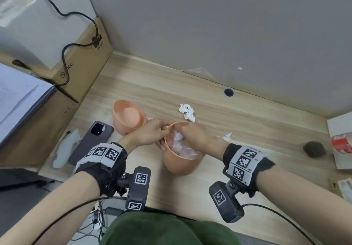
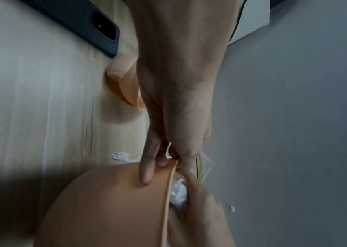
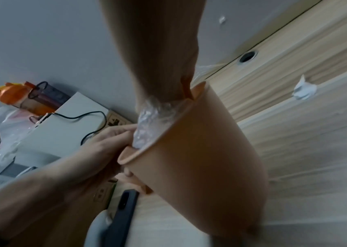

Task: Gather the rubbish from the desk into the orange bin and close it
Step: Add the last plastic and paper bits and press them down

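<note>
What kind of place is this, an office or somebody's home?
Probably an office desk or cubicle. A light wooden desk meets a plain grey partition, with a cable hole at the back. A phone and a cardboard box with cables sit nearby, beside a small orange bin.

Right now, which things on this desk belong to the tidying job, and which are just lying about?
Job: bin, held by left hand; right hand inside it; lid; paper ball; scrap.

Lying about: phone, box, cable.
</note>
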Motion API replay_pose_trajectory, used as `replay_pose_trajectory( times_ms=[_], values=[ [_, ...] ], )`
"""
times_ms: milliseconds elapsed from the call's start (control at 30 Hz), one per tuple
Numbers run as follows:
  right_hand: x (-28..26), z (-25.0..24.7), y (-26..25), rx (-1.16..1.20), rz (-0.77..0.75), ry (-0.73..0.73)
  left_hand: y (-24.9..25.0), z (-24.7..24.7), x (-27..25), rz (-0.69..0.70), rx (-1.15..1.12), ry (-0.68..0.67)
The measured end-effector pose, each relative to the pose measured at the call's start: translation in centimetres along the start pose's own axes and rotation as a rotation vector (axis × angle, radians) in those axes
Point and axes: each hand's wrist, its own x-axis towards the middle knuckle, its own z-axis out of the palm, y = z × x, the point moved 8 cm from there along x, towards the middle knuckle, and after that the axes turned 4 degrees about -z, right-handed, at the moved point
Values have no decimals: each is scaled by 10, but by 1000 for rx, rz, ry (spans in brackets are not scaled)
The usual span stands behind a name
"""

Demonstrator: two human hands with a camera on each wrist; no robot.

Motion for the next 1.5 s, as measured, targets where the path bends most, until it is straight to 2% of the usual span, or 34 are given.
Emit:
replay_pose_trajectory(
  times_ms=[100, 167, 233, 367, 500, 633, 800, 900, 1033, 1066, 1133, 1200, 1266, 1333, 1400, 1466, 1500],
  values=[
    [6, 10, -23, 58, -43, -174, -15, -13, -14, -39, 23, 32],
    [5, 4, -43, 145, -154, -255, -24, -21, -22, -58, 10, 55],
    [-1, -5, -54, 137, -244, -306, -32, -27, -28, -72, -15, 66],
    [-5, -15, -58, 31, -363, -209, -37, -33, -34, -77, -37, 103],
    [-8, -6, -68, -230, -457, -180, -32, -28, -36, -73, -61, 94],
    [-1, 14, -71, -329, -420, -238, -35, -23, -37, -74, -120, 92],
    [20, 39, -64, -259, -289, -283, -31, -20, -42, -54, -184, 102],
    [25, 46, -66, -137, -266, -292, -40, -22, -44, -72, -137, 102],
    [12, 47, -66, 41, -250, -499, -61, -34, -50, -103, -94, 126],
    [10, 41, -65, 124, -255, -479, -65, -38, -51, -105, -86, 140],
    [10, 20, -56, 403, -227, -336, -72, -47, -55, -113, -81, 163],
    [10, -2, -30, 734, -131, -124, -78, -52, -57, -122, -85, 181],
    [5, -15, 13, 915, 13, 129, -81, -55, -59, -128, -95, 205],
    [-8, -11, 73, 873, 230, 396, -84, -56, -58, -134, -111, 223],
    [-35, 6, 135, 737, 557, 608, -86, -57, -56, -134, -118, 236],
    [-69, 29, 174, 721, 885, 712, -87, -58, -55, -124, -122, 255],
    [-82, 39, 184, 720, 999, 726, -88, -59, -54, -121, -123, 265]
  ],
)
